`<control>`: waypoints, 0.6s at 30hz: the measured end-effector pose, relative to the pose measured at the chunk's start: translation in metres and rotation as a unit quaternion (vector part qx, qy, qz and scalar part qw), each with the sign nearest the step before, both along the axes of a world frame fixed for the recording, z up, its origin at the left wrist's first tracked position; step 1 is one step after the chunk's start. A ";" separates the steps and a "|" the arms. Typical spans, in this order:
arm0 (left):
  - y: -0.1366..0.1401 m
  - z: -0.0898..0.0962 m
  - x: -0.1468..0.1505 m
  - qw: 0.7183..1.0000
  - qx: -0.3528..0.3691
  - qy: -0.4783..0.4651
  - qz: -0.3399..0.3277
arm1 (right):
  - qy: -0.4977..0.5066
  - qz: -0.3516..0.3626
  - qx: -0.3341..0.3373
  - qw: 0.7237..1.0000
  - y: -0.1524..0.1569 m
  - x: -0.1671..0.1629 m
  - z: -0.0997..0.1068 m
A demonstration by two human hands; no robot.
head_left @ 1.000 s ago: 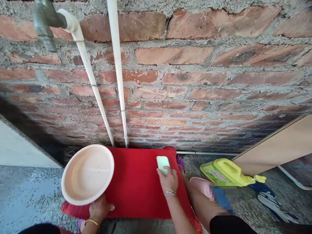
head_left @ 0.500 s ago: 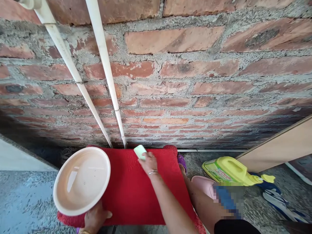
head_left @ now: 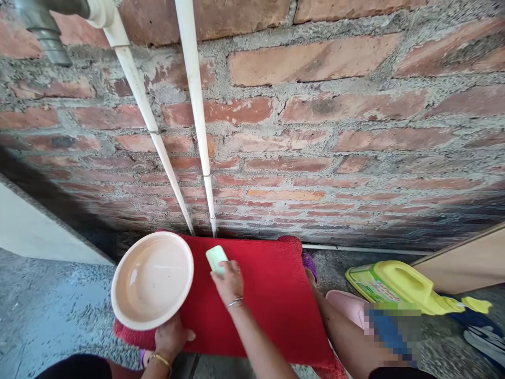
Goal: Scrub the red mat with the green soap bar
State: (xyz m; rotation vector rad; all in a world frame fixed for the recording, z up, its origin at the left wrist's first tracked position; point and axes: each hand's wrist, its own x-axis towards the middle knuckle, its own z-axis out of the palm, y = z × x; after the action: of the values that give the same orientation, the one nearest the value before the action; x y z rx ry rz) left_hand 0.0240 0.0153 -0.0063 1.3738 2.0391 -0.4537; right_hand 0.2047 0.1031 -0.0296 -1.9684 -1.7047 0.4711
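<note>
Head view, the only one: right hand (head_left: 230,283) is curled on the near end of a pale green block (head_left: 215,256), fingers closed round it, far end sticking out toward the wall. Block is over the red cloth (head_left: 268,305), just right of the peach basin (head_left: 119,303); can't tell if it's pressing on the fabric. Left hand (head_left: 172,338) is at the basin's near rim, thumb out over the cloth, other fingers mostly hidden below the basin; can't tell how tight that grip is. Basin seems to hold some clear liquid, and sits over the cloth's left end. Yellow jug (head_left: 402,284) lies on its side on the floor, off to the right. Two white pipes (head_left: 197,105) run down the brick wall (head_left: 315,126); grey-green tap (head_left: 45,31) at upper left.
</note>
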 end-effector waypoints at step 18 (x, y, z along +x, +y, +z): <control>-0.004 0.010 -0.002 1.000 0.007 -0.003 0.004 | -0.083 -0.175 -0.084 0.977 -0.059 0.085 0.016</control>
State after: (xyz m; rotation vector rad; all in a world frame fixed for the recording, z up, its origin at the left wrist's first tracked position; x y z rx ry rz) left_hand 0.0224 0.0117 0.0035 1.3728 2.0471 -0.4323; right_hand 0.2894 0.0444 -0.0141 -2.4290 -1.4026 0.3379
